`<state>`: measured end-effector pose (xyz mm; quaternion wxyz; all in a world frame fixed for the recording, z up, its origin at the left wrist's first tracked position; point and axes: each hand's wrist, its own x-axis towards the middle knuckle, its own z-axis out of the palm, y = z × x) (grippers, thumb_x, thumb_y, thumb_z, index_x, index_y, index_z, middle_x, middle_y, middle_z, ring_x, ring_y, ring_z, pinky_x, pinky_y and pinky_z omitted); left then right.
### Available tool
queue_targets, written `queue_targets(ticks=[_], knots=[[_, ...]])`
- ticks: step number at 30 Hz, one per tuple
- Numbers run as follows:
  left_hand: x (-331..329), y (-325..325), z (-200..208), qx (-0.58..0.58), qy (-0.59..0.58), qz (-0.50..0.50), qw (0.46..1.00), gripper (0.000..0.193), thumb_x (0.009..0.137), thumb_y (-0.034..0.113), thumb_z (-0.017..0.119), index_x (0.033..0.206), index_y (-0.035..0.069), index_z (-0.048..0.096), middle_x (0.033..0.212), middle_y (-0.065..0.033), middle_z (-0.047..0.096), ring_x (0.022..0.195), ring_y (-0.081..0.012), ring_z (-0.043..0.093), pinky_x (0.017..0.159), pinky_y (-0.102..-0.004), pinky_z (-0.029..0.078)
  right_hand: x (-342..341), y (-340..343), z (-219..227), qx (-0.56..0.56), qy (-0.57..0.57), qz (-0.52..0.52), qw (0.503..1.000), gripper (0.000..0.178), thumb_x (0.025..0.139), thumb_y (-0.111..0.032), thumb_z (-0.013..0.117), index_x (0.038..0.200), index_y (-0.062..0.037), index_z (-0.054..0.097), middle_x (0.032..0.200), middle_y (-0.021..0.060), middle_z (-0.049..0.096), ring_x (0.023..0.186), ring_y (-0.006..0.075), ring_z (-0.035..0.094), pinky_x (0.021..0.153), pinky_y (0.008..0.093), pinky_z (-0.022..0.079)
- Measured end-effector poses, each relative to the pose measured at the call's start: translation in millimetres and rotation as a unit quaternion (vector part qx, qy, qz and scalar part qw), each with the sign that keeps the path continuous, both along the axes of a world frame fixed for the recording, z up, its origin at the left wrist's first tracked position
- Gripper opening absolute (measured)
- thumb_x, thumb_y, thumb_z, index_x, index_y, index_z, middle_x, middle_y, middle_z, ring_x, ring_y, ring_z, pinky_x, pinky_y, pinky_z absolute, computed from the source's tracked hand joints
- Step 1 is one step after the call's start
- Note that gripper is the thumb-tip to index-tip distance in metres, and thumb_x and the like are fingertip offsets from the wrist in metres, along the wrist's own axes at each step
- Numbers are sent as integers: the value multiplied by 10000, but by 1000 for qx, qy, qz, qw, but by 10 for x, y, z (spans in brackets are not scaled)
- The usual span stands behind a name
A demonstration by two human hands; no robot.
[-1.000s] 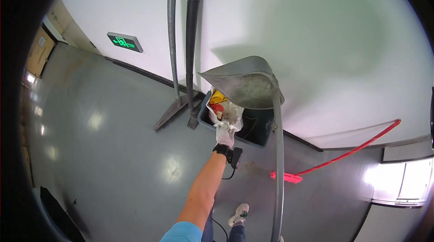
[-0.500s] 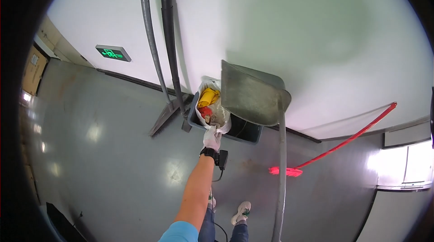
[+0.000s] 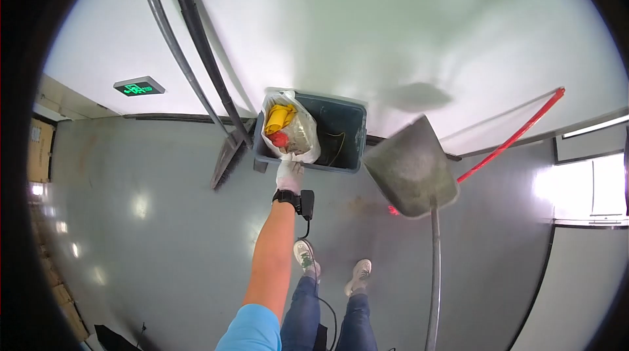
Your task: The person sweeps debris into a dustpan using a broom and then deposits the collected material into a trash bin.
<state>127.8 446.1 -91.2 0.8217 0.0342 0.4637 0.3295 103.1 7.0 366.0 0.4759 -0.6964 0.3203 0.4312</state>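
My left hand (image 3: pixel 290 174), in a white glove, is closed on the near edge of a white plastic bag (image 3: pixel 311 125) at the rim of a grey rectangular bin (image 3: pixel 362 129). The bag lines the bin's left part and holds a yellow cloth-like piece (image 3: pixel 280 119), a red piece (image 3: pixel 278 139) and greyish litter. In the bin's darker right part a thin cord-like line shows. Right of the bin a grey dustpan (image 3: pixel 413 171) hangs over the floor, its long handle (image 3: pixel 436 272) running down out of the picture. My right hand is out of sight.
A broom (image 3: pixel 226 161) and a black-handled tool (image 3: pixel 203 43) lean on the wall left of the bin. A red-handled broom (image 3: pixel 517 135) leans at the right, its head partly hidden by the dustpan. Cardboard boxes (image 3: pixel 40 151) stand at the far left.
The dustpan has swung from above the bin to its right, uncovering the bin's right part. My left hand stays on the bag's edge. The whole view has shifted.
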Motion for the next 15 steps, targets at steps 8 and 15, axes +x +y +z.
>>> queue_targets(ticks=[8, 15], knots=[[-112, -576, 188, 2, 46, -4, 999, 364, 808, 249, 493, 1101, 39, 443, 1088, -89, 479, 1005, -216, 449, 883, -369, 355, 131, -399, -440, 128, 172, -300, 929, 224, 855, -121, 442, 1072, -67, 434, 564, -52, 299, 343, 24, 236, 273, 157, 183], [-713, -2086, 672, 99, 29, -384, 918, 353, 801, 169, 482, 1124, 33, 439, 993, -54, 520, 912, -186, 510, 829, -307, 403, 405, -75, -2040, 211, 336, -371, 840, 93, 837, -107, 462, 808, -19, 454, 545, -15, 375, 429, 60, 358, 354, 187, 300]])
